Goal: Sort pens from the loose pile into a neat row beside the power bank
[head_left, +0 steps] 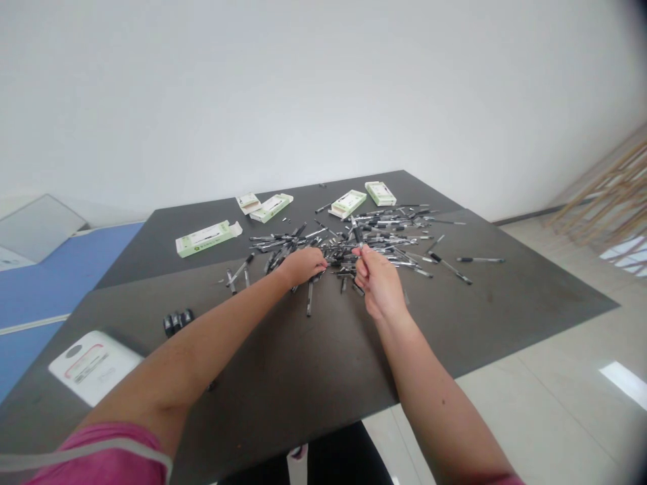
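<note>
Clearly, the right hand point(377, 277) is closed, thumb and forefinger pinching a black-gripped pen point(357, 232) whose exposed end rises above the fist, over the near side of a loose pile of pens point(389, 239). Its long axis runs nearly upright in the view, leaning slightly left at the top — the exposed end points up and away from the person, while the lower part is hidden by the fingers. The left hand point(302, 265) sits low at the pile's near left edge, its fingertips bunched among the pens; whether they pinch a piece or merely touch one, I cannot tell. Just below it a single clear pen point(309, 298) lies pointing toward the person, and well off to the right a stray pen point(481, 260) lies crosswise on the dark table point(303, 377). Beyond the pile are two green-and-white cartons point(348, 203), with another green-and-white carton point(208, 238) to the left. Near the left forearm lie short black cylinders point(178, 322) and a white case point(96, 366).
</note>
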{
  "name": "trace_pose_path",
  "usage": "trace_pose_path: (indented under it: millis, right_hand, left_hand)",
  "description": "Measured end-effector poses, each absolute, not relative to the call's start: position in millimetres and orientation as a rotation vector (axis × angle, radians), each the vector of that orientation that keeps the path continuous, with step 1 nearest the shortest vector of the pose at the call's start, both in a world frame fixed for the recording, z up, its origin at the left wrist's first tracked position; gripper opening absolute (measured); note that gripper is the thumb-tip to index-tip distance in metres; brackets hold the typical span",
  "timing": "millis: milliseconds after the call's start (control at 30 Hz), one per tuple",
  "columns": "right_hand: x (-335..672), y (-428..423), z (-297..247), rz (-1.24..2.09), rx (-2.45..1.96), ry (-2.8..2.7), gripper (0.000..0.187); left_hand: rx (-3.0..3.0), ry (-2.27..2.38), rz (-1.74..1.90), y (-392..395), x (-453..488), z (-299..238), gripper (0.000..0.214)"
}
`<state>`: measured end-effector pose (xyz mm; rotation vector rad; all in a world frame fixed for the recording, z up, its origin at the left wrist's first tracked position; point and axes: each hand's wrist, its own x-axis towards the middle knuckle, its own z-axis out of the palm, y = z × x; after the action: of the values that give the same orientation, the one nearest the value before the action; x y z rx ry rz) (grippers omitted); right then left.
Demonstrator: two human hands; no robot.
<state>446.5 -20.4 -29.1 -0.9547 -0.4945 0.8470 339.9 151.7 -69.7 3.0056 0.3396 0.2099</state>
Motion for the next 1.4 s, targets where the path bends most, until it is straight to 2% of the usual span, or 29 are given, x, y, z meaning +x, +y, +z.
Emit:
trace_pose_path:
  millis: [167,367,533,633,800,1000,1400]
  right_hand:
    - [445,-20,-30,0.871,-0.962,-0.525,0.031]
    - [441,-20,-32,0.907,-0.946,-0.636,0.029]
    - [434,-21,-33,0.862,-0.974,-0.75,0.028]
    - [433,-20,-35,0.823,-0.989,-0.735,0.028]
    - [437,-18,-37,0.812,-1.002,-0.7,0.028]
    - [439,-15,-39,0.809,-1.015,-0.669,0.03]
    - [447,-17,-37,0.665,-0.959,-0.577,0.03]
  left_hand:
    - [3.031,0.371,0.114,148,346,-65,0.019]
    - [2.972,0.561,0.231,146,337,-48,0.023]
    - [2.569,0.842,0.441,136,308,-30,0.026]
    - [2.416,0.928,0.431,121,288,-35,0.027]
    - [2.667,0.882,0.347,91,265,-62,0.02]
    - [2.896,0.809,0.386,77,259,-77,0.025]
    - [2.885,0.985,0.521,113,276,-56,0.03]
